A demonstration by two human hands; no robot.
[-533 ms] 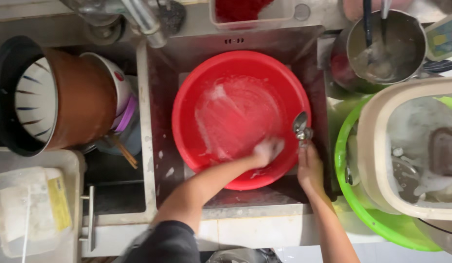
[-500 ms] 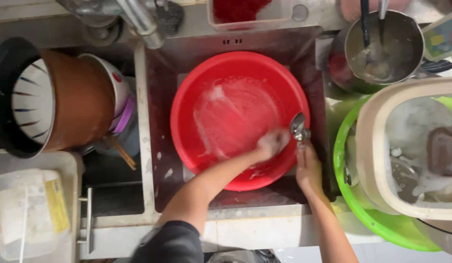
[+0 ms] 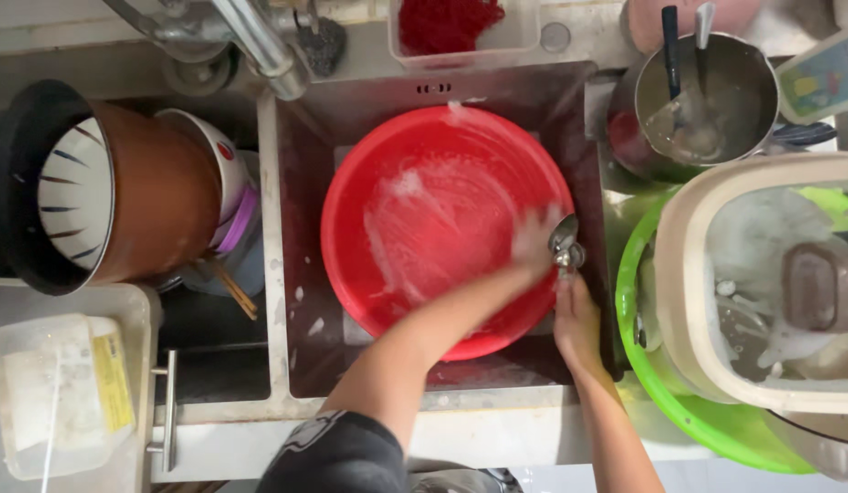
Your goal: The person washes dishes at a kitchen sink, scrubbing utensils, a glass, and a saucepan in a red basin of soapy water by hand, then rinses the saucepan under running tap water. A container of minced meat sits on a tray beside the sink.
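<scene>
Head view: right hand [image 3: 577, 321] gripped metal spoon [image 3: 563, 241] over red basin [image 3: 424, 228] rim, catching suds. Left hand [image 3: 536, 241] blurred against spoon bowl, apparently scrubbing; finger state unclear. Basin sat in sink [image 3: 301, 274].

A red basin [image 3: 442, 219], streaked with soap foam, sits in the sink [image 3: 296, 365] below the faucet [image 3: 251, 41]. The left hand [image 3: 536, 242], blurred, presses against the basin's inner right wall, while the right hand [image 3: 577, 319] grips a metal spoon [image 3: 563, 239] at the basin's right rim. A brown pot [image 3: 159, 192] lies left of the sink; a green tub [image 3: 652, 365] holding a beige container [image 3: 689, 301] stands right, with a steel pot [image 3: 716, 91] beyond it.
</scene>
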